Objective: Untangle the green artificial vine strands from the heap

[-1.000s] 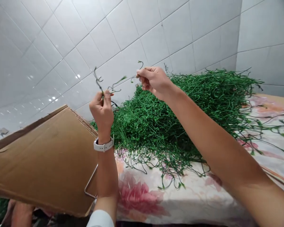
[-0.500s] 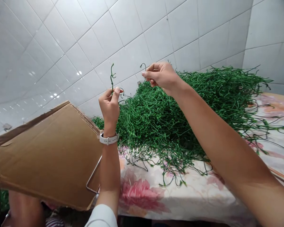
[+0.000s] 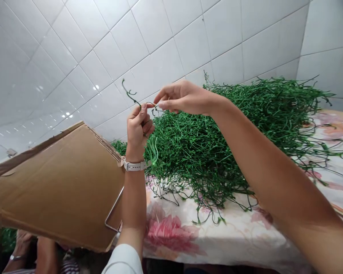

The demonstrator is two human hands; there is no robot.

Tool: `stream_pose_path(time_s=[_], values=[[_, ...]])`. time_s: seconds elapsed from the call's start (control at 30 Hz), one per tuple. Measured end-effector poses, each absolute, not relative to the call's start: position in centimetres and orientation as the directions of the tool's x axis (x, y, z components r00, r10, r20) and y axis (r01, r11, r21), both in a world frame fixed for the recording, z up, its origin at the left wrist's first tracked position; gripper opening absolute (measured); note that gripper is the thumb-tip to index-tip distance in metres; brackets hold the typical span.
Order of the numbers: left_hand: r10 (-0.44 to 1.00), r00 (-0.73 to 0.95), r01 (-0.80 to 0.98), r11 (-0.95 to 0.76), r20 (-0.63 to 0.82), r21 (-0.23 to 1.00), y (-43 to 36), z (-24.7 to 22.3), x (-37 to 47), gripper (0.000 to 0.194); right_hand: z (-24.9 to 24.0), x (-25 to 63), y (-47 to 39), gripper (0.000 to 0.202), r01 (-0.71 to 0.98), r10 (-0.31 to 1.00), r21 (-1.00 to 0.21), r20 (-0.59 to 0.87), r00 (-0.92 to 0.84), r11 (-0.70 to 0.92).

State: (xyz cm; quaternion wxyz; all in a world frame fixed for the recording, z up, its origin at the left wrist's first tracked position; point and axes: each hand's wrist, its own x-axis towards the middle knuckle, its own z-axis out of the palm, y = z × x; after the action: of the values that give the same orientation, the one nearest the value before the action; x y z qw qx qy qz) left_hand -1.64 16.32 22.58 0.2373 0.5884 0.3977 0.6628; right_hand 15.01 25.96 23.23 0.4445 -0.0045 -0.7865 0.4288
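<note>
My left hand (image 3: 137, 129), a white watch strap at its wrist, is closed with thumb and forefinger pinching a thin green plastic-looking stem (image 3: 128, 93). That stem leans up and left, with small side shoots. Paler green strands (image 3: 153, 150) hang below the palm; whether the hand holds them I cannot tell. Fingertips of my right hand (image 3: 185, 97) are pinched at a thin curled green stem beside the left forefinger, the two hands almost touching. Behind and below them spreads a large tangled pile of green stems (image 3: 200, 148).
A flower-patterned cloth (image 3: 217, 243) covers the table under the pile. At left, a brown cardboard sheet (image 3: 63, 182) leans by a bent metal rod (image 3: 111, 213). White tiled wall (image 3: 183, 42) stands behind. Another person's arms (image 3: 45, 253) show below the cardboard.
My right hand has moved left and down to meet the left hand. My left hand shifted slightly right, and its stem now tilts left. The other person's arms moved at lower left.
</note>
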Motion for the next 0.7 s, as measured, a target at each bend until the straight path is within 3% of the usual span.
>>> stream_pose_path(time_s=[0.17, 0.47, 0.7], values=[[0.804, -0.220, 0.087, -0.548, 0.553, 0.832, 16.2, 22.8, -1.4, 0.026, 22.8, 14.0, 25.7, 0.007, -0.426, 0.262, -0.585, 0.750, -0.607, 0.690], [0.702, -0.203, 0.093, -0.681, 0.683, 0.727, 16.9, 22.4, -3.2, 0.032, 22.1, 12.3, 25.9, 0.024, -0.331, 0.299, -0.588, 0.725, -0.621, 0.738], [0.748, -0.444, -0.117, -0.595, 0.494, 0.795, 17.6, 22.2, -2.7, 0.044, 22.2, 11.7, 25.5, 0.036, -0.356, 0.103, -0.545, 0.640, -0.761, 0.759]])
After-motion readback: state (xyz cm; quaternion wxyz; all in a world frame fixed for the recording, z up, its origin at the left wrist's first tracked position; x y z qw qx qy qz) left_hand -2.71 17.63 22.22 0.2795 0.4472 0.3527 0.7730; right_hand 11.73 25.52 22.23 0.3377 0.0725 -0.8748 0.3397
